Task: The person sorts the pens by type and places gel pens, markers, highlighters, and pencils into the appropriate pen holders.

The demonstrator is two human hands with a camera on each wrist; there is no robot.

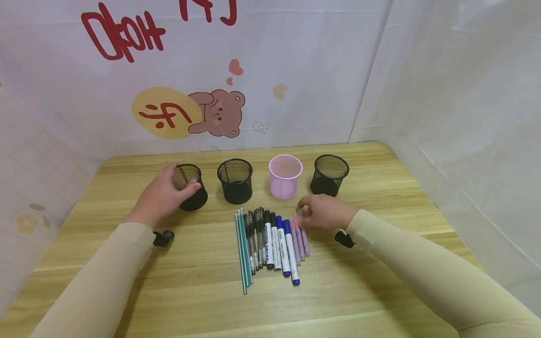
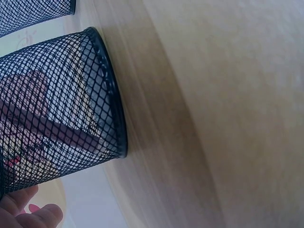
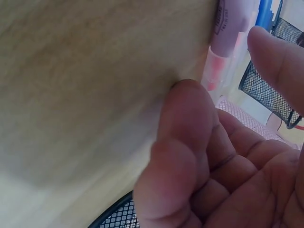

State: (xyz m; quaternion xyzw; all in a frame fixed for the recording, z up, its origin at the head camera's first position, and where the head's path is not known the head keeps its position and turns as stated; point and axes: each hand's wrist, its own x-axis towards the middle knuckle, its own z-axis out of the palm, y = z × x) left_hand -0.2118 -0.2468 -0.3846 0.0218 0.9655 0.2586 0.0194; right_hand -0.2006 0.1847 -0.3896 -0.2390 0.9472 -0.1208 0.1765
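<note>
My left hand (image 1: 158, 195) holds the leftmost black mesh pen cup (image 1: 195, 199) by its side, thumb at the near rim. Through the mesh in the left wrist view, a slanted lilac pen-like stick (image 2: 52, 129) shows inside that cup. My right hand (image 1: 327, 211) is at the cap ends of several lilac highlighters (image 1: 301, 241), the rightmost pens of a row. In the right wrist view, thumb and fingers stand apart on either side of a highlighter (image 3: 232, 31) with a clear, pink-tipped end.
Beside the highlighters lie blue markers (image 1: 290, 249), black markers (image 1: 269, 244), black gel pens (image 1: 252, 241) and teal pencils (image 1: 242, 256). Behind them stand another black mesh cup (image 1: 236, 191), a pink mesh cup (image 1: 284, 188) and a third black cup (image 1: 325, 185). A white curtain (image 1: 317, 70) backs the wooden table (image 1: 190, 300).
</note>
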